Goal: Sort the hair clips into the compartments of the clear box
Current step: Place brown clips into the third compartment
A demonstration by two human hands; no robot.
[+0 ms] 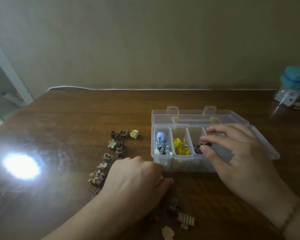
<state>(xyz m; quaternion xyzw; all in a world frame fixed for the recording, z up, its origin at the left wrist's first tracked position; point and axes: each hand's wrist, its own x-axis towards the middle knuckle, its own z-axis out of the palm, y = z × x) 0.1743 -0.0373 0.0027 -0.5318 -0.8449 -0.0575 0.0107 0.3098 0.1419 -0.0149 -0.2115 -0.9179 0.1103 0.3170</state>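
The clear box (163,162) stands open on the wooden table, lid folded back. Its left compartment holds blue and silver clips (161,144), the second holds yellow clips (180,147), the third holds brown clips (197,149). My right hand (232,153) hovers over the third compartment with a small brown clip (207,144) pinched between thumb and forefinger. My left hand (137,181) rests knuckles-up on the table in front of the box, fingers curled over loose clips; what it grips is hidden. Brown and cream clips (111,153) lie scattered to its left, and more brown and cream clips (180,217) lie below it.
A bright glare spot (21,166) lies on the table at the left. A teal-lidded jar (294,87) stands at the far right edge by the wall. A white cable (111,88) runs along the table's back edge.
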